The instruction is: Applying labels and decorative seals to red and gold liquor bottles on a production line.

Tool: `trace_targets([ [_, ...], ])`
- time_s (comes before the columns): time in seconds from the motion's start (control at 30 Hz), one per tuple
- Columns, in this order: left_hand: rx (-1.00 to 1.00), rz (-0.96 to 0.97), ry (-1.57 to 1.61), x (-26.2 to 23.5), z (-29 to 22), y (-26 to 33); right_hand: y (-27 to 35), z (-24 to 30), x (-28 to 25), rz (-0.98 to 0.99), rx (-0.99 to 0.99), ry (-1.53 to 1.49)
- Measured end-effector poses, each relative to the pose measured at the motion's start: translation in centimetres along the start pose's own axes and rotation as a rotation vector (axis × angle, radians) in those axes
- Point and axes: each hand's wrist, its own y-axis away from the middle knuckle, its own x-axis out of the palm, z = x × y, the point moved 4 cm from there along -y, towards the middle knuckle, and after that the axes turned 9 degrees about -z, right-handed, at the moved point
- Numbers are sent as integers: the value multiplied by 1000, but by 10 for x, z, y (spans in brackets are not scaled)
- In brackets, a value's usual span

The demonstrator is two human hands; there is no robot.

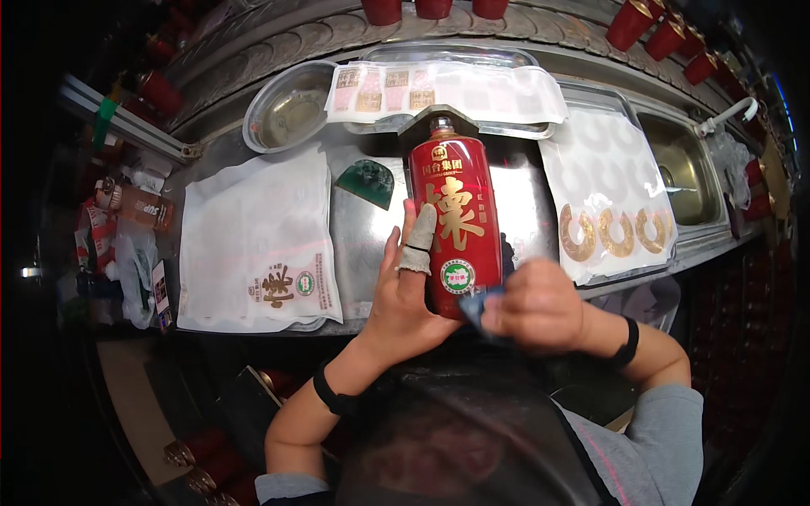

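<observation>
Bottle [453,221], red with gold label, is held upright above the near edge of the steel surface [363,228]. Left hand [405,295] fingers are wrapped around its lower left side, one finger covered by a grey cot. Right hand [540,305] fingers are closed on a blue cloth [474,305] pressed against the bottle's base. White label sheets [253,244] lie toward the left edge.

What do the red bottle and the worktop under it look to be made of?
The red bottle looks like glazed ceramic or coated glass: opaque, glossy, with soft highlights; which one is unclear. The worktop seems to be brushed stainless steel, grey with dull reflections.
</observation>
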Motion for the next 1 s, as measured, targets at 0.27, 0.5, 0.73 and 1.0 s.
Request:
trace_targets([
  [0.27,-80,2,171,2,14,6,15,2,7,-283,933,-130],
  [0.5,-90,14,119,0,9,5,32,1,-11,-363,1138,-217],
  [0.73,9,-3,0,-3,-2,-1,13,-52,-5,-438,1086,8],
  [1.0,-10,-35,-45,-12,3,4,-28,-46,6,-292,785,-13],
])
